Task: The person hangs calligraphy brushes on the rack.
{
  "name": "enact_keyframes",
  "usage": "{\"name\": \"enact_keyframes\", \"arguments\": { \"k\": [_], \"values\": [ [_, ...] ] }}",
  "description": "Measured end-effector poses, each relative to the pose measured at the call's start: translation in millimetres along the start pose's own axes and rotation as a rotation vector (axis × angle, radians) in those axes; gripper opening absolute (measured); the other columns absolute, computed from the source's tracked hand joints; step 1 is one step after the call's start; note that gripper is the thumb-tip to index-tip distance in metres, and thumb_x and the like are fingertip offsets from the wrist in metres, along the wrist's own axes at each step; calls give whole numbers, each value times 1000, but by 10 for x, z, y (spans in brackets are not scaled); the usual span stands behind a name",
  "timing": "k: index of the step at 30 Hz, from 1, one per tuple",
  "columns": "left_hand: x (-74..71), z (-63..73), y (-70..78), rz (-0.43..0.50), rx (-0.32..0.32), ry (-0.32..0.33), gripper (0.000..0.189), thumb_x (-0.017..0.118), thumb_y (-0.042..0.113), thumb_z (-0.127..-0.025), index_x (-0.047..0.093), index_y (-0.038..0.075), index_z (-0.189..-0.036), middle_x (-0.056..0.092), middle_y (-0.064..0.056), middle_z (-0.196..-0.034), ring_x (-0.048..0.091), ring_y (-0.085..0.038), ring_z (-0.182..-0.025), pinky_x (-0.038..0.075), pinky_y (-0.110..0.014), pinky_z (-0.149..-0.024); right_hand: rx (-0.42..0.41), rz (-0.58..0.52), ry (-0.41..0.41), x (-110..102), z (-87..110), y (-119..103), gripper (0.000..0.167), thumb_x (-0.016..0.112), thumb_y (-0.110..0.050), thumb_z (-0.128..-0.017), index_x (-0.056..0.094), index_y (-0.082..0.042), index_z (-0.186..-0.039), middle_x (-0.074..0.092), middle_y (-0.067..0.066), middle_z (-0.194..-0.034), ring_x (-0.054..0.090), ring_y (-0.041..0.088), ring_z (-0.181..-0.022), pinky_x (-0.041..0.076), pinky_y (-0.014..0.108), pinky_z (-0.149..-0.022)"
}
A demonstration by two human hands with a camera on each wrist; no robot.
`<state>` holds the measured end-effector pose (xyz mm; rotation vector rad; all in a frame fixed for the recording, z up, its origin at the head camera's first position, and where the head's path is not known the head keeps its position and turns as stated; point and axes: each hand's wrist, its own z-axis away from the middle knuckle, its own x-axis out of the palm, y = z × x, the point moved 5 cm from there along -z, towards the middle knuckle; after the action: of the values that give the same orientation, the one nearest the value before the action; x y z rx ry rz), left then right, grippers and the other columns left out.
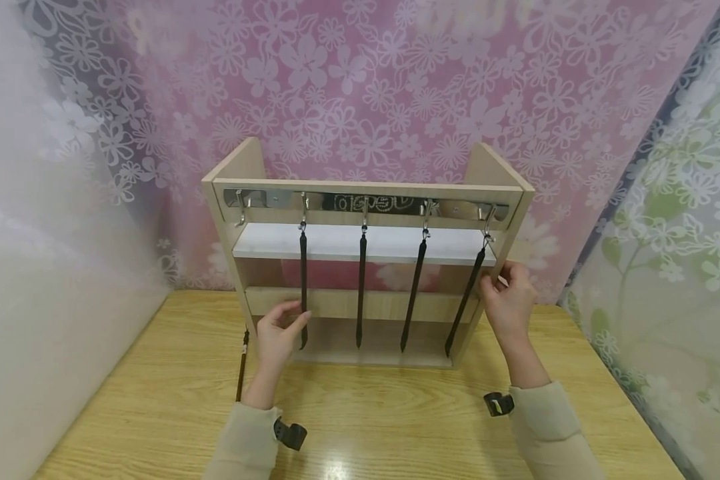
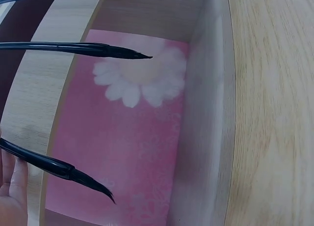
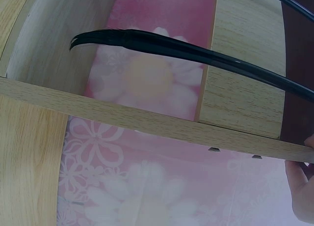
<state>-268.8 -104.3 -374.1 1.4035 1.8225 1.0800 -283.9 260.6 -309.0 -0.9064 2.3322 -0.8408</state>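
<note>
A light wooden rack (image 1: 360, 307) with a white shelf stands on the table, a shiny metal hook strip (image 1: 384, 203) across its top front. Several dark calligraphy brushes hang tips down from the hooks. My left hand (image 1: 280, 335) pinches the leftmost hanging brush (image 1: 303, 267) low on its length; in the left wrist view this brush (image 2: 54, 166) slants across the fingers, its tip bent. With my right hand (image 1: 510, 298) I grip the rack's right side panel (image 3: 162, 122), beside the rightmost hanging brush (image 1: 465, 300). Part of that hand is outside the right wrist view.
Another brush (image 1: 242, 370) with a brown handle is on the left, beside the rack and near my left forearm. The wooden table (image 1: 390, 413) extends in front of the rack. Behind is a pink flowered backdrop (image 1: 360, 87); a pale wall (image 1: 66, 200) borders the left.
</note>
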Motion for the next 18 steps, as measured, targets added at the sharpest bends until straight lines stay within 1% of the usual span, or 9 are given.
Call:
{"name": "enact_keyframes", "arguments": {
  "k": [5,8,12,15,18],
  "values": [
    [7,7,-4,15,-6,-3,21,66,-7,-73,61,-12,-93,60,-26,-86,57,-2,-74,48,-15,-61,5,-10,-2,-1,-1,1,18,54,10,-75,52,14,-91,56,26,-90,57,31,-89,46,10,-72],
    [4,-9,-121,30,-5,-4,21,67,-5,-73,62,-10,-93,61,-25,-86,58,-3,-74,49,-15,-61,4,-9,-3,-2,0,1,17,54,10,-75,52,14,-92,56,25,-90,57,30,-89,45,8,-71],
    [4,-28,-280,51,-30,-4,23,69,-2,-72,63,-8,-94,62,-21,-87,60,-7,-74,50,-17,-62,-2,-6,-3,-1,0,0,17,54,9,-75,52,14,-91,56,25,-90,57,31,-89,45,9,-72],
    [9,-21,-284,55,-43,-14,24,69,-2,-73,62,-7,-95,62,-20,-89,61,-10,-76,51,-19,-65,1,-7,-3,4,3,-1,17,54,9,-75,52,14,-91,56,25,-90,57,31,-89,45,9,-72],
    [12,-12,-281,56,-37,-28,24,69,0,-73,63,-6,-95,62,-20,-91,60,-10,-80,51,-20,-67,7,-10,-4,9,7,-2,17,54,9,-75,52,13,-91,56,24,-89,57,31,-90,46,9,-72]
  ]
}}
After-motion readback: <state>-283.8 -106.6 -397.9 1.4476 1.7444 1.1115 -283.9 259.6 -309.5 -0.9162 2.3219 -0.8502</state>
